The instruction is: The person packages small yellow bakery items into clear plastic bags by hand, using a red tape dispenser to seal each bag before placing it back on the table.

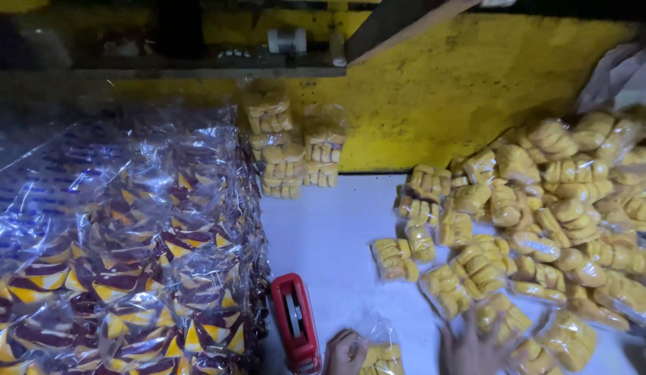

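Wall (462,83): yellow
Snack packets (545,208): golden-yellow, clear wrap
Tape dispenser (295,332): red
Wrappers (121,264): purple-yellow-white triangles
Table (330,229): white

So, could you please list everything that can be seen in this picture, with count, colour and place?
small bags of yellow snacks: many, yellow in clear plastic, heaped at the right on the table
stacked snack bags: several, yellow, piled against the back wall
printed clear wrappers: a large pile, clear with blue, yellow and maroon print, at the left
tape dispenser: one, red, near the front edge beside the wrappers
table: one, white, in the middle
wall: one, yellow, behind the table
roll: one, pale, on the dark ledge above
left hand: one, on a snack bag at the bottom edge
right hand: one, blurred, fingers spread over the heap
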